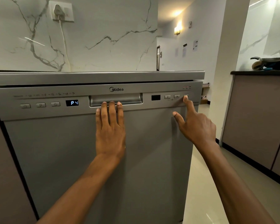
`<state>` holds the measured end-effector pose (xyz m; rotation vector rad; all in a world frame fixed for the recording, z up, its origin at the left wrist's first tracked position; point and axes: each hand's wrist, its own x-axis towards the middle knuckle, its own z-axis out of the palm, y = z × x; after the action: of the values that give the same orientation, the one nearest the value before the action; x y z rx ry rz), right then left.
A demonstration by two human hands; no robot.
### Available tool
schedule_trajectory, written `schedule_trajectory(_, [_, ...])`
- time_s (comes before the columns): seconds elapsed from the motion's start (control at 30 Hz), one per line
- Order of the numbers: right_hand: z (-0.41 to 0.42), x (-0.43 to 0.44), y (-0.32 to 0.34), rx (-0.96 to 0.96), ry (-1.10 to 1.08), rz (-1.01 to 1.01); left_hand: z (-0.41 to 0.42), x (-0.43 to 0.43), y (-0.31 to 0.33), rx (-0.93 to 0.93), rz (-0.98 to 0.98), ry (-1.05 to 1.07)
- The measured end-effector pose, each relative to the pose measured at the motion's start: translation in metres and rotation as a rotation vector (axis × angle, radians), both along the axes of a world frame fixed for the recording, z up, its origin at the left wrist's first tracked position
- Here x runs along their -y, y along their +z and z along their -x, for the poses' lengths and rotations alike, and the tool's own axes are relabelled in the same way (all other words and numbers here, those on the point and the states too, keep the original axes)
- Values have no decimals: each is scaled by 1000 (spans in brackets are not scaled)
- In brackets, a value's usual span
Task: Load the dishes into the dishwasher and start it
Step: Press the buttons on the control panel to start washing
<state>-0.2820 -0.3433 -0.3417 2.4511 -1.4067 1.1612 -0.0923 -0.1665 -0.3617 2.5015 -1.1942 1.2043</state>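
Observation:
A silver dishwasher fills the view with its door up against the body; a thin dark gap shows along the door's top edge. Its left display reads P4. My left hand lies flat on the door, straight fingers reaching up to the recessed handle. My right hand points with its index finger, whose tip presses the rightmost button of the control panel; the thumb sticks out to the left and the other fingers are curled in.
A marble wall with a plugged-in socket rises behind the dishwasher. On the right stands a dark-topped counter with a pan and other items on it. Pale floor tiles run between the dishwasher and that counter.

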Motion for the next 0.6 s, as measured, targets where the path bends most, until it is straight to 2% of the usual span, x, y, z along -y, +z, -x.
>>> schedule_trajectory(0.6, [1, 0, 6, -11, 3, 10, -1, -2, 0, 6, 23, -32])
